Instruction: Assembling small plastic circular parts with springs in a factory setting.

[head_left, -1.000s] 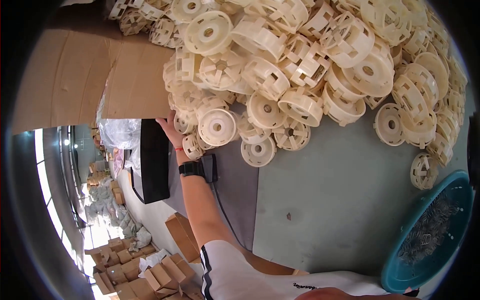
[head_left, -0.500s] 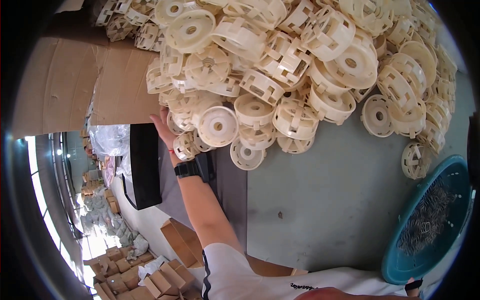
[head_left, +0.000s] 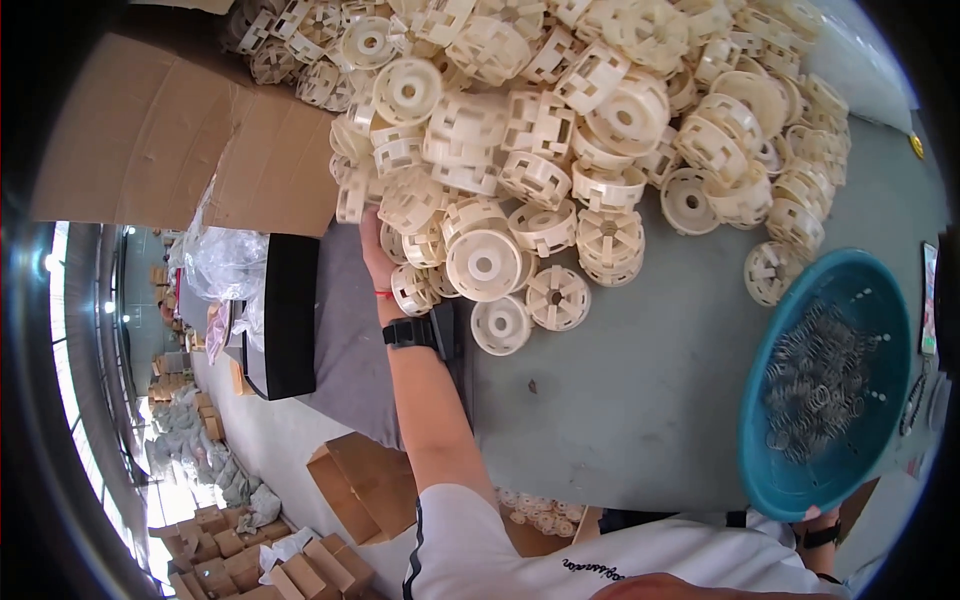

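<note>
A large heap of cream plastic slotted wheels (head_left: 484, 265) covers the far part of the grey table. My left hand (head_left: 376, 252) lies along the heap's left side, its visible part stretched out and the fingertips hidden behind the wheels. Several wheels rest against that hand and wrist. At the right, a teal oval basin (head_left: 757, 430) contains many small metal springs (head_left: 820, 385). My right hand (head_left: 822, 522) is at the basin's near rim, closed on it as far as I can see; most of its fingers are hidden behind the basin.
Cardboard (head_left: 200, 150) stands left of the heap. Below it is a black box-like panel (head_left: 291, 318) near clear plastic wrap (head_left: 228, 268). An open carton (head_left: 360, 487) sits on the floor by the table. Several cartons and bags lie farther left. A phone-like object (head_left: 929, 297) lies at far right.
My view has shifted, so the heap and basin appear farther left and higher. My left hand has moved right, away from the cardboard, and some wheels beside it have shifted.
</note>
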A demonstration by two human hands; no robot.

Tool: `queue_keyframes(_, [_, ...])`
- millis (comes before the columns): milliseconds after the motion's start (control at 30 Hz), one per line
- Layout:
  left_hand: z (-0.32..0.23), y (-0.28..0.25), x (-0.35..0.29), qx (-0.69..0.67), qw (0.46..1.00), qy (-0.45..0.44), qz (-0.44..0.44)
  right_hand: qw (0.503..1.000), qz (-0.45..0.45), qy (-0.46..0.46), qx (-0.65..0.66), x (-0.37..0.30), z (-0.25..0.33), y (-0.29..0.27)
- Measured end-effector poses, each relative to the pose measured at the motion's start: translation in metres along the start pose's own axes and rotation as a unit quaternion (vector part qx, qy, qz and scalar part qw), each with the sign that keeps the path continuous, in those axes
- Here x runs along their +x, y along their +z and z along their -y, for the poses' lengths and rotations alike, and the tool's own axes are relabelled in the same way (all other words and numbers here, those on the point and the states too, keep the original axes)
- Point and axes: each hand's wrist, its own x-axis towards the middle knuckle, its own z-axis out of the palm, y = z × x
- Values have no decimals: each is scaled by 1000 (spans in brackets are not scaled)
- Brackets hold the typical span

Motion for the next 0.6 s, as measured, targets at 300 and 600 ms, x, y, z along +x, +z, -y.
queue_keyframes(300, [3,23,-48,-92,995,-37,-31,996,-78,33,-7,-84,-246,-92])
queue_keyframes(600, [26,67,-74,-89,995,-32,-10,977,-185,-46,-96,-180,-443,-165])
